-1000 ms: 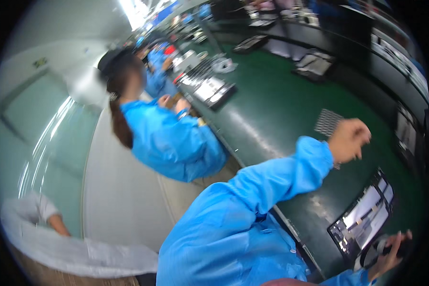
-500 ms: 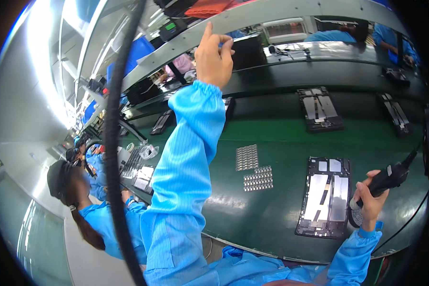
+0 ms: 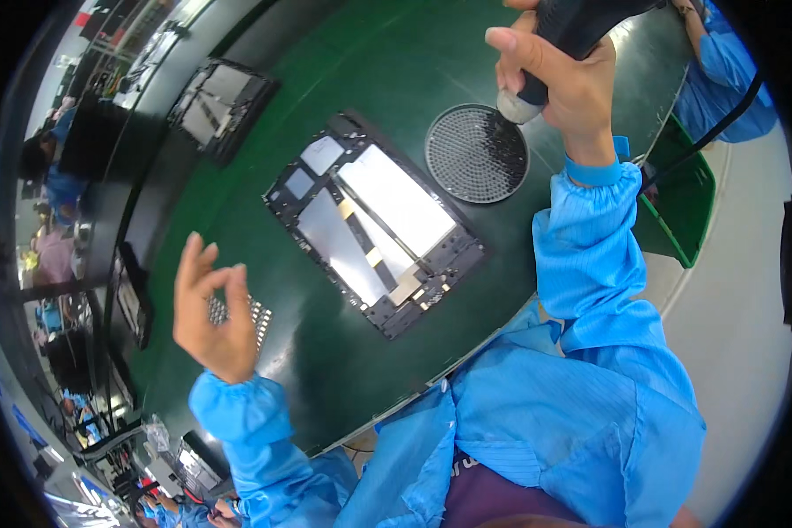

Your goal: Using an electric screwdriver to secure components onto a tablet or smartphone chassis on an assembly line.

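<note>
A black electric screwdriver [image 3: 581,25] is held in my right hand [image 3: 574,84], its pale nose end low over the edge of a round perforated dish [image 3: 466,172]. Small dark screws seem to be heaped on that dish's right part. Left of the dish lies an opened tablet-like device [image 3: 326,238], with silver battery panels and a black frame. My left hand [image 3: 216,312] hovers beyond the device's left side, fingers apart and thumb bent inward, with nothing visible in it. Behind its fingers, a sheet of small metal parts [image 3: 260,319] is partly hidden.
Another opened device [image 3: 220,107] lies farther back on the green table [image 3: 361,53], and a third [image 3: 132,295] stands at the far left. A green bin [image 3: 691,220] is beside the table at right. Other people in blue sleeves [image 3: 726,62] are nearby.
My view has turned toward the right side of the table. My left hand has come down from the raised shelf rail. The screwdriver, still in my right hand, is now over the dish.
</note>
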Available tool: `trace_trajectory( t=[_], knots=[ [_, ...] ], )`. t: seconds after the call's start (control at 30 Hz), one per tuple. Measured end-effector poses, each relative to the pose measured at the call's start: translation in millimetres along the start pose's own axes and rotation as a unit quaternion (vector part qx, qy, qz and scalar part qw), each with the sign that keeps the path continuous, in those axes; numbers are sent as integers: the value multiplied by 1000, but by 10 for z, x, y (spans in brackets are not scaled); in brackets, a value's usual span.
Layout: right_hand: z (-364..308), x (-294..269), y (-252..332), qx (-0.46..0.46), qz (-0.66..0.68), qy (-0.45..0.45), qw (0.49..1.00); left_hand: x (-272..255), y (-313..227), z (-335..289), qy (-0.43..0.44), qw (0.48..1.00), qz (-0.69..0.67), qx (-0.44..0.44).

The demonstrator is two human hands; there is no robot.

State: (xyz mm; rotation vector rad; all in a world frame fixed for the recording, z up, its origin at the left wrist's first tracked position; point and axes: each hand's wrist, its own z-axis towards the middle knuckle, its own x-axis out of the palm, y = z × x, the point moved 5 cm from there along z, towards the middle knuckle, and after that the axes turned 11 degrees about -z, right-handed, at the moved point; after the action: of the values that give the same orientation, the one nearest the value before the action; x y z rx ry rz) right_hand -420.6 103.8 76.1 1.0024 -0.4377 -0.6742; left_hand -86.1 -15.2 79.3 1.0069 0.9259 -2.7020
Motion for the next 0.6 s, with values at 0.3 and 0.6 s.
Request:
trace_trajectory(
  t=[0.3, 0.6],
  knots=[
    [-14, 13, -234, 44, -17, -29, 998, 794, 101, -551, -21, 989, -85, -121],
    [36, 137, -353, 42, -47, 4, 998, 831, 170, -565, -62, 985, -111, -117]
  ],
)
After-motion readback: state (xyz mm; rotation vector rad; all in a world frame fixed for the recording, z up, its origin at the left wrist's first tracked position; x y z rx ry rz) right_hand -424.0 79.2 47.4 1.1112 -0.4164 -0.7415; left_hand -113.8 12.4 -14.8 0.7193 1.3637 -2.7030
